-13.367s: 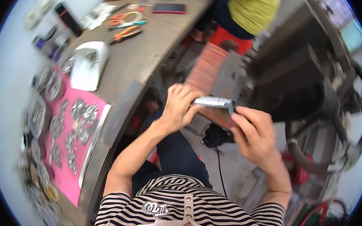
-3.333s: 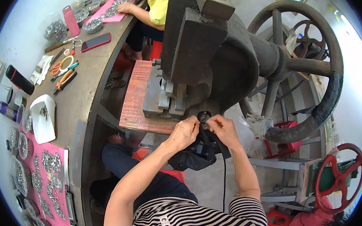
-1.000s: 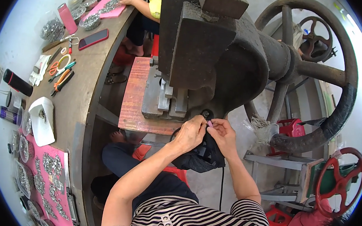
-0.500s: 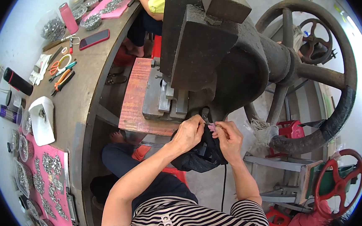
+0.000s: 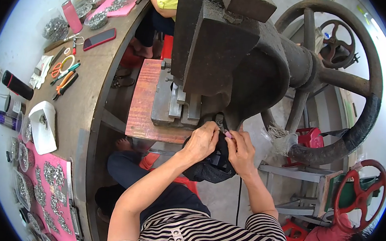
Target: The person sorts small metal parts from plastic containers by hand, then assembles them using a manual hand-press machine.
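Just in front of the press, my left hand (image 5: 200,141) is closed in a pinch at the top of a black mesh bag (image 5: 209,168). What lies between its fingertips is too small to make out. Close by on the right, my right hand (image 5: 241,153) pinches a small pink piece (image 5: 228,134), pointing toward the left fingertips. The bag hangs below both hands, its upper part partly covered by them. Behind it stands the dark iron hand press (image 5: 220,55), with a metal die block (image 5: 162,111) on a reddish wooden board (image 5: 142,112).
A large handwheel (image 5: 369,115) rises at the right, a red one (image 5: 380,183) lower down. Along the left runs a workbench (image 5: 79,108) with a white tray (image 5: 39,143), pliers (image 5: 65,84), a phone (image 5: 99,39) and metal parts on pink mats. A person in yellow (image 5: 165,4) sits beyond.
The pink piece, earlier wider and crumpled-looking, now shows as a small stub at my right fingertips. My right hand has shifted slightly left; my left hand stays nearly in place.
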{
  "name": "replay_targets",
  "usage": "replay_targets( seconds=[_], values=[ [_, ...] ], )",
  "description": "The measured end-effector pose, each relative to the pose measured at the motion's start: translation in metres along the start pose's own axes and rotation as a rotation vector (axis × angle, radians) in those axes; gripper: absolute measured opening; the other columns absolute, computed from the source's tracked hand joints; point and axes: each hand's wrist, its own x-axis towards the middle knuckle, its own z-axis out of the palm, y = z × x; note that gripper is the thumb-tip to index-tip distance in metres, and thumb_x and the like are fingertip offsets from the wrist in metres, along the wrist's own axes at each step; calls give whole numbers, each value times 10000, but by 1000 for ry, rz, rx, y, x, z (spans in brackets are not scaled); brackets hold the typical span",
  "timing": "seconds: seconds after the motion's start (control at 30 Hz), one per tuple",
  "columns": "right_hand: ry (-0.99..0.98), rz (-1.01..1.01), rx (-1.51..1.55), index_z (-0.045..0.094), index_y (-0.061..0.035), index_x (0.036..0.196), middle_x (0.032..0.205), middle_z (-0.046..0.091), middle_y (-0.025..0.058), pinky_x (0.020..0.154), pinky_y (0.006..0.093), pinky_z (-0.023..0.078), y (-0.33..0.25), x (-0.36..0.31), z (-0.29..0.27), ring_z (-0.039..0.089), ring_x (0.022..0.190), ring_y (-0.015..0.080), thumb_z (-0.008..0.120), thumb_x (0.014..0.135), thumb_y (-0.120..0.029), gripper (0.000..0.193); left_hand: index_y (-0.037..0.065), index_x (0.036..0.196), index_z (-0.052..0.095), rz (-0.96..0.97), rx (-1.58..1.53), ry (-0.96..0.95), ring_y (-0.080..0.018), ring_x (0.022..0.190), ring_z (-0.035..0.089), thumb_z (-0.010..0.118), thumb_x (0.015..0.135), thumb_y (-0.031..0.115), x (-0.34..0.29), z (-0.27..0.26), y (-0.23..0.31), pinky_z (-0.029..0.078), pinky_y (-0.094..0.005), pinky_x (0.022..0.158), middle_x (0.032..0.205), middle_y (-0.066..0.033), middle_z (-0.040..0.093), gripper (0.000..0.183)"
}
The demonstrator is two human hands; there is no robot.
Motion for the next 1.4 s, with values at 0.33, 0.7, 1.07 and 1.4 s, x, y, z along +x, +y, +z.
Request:
replay_targets(
  seconds=[0.33, 0.7, 1.07, 1.4],
  values=[
    [-4, 522, 577, 632, 14, 1183, 981, 610, 60, 595, 227, 513, 15, 3, -12, 636, 730, 95, 694, 947, -50, 253, -35, 980, 569, 123, 139, -25, -446, 1022, 614, 608, 875, -12, 5, -6, 8, 545, -481, 837, 1317, -232, 548, 114],
    [-208, 656, 817, 593, 5, 1211, 932, 691, 51, 646, 220, 503, 34, 0, 1, 636, 788, 79, 639, 1012, -168, 267, -13, 954, 562, 137, 169, -55, -417, 1086, 606, 624, 862, 3, 10, -6, 5, 544, -477, 866, 1399, -232, 535, 111],
    [-249, 548, 709, 578, 24, 1182, 930, 700, 60, 711, 240, 522, 39, -3, 4, 638, 803, 95, 624, 1018, -160, 250, -18, 988, 552, 200, 145, -63, -435, 1067, 618, 601, 873, -11, 16, -2, -1, 536, -467, 869, 1260, -238, 607, 125],
    [-197, 474, 473, 577, 35, 1132, 890, 710, 102, 674, 258, 526, 39, -5, 3, 666, 795, 112, 652, 993, -116, 218, -32, 965, 555, 167, 146, -119, -441, 969, 625, 595, 874, -38, 22, 9, -12, 518, -481, 838, 1066, -246, 649, 100]
  ],
)
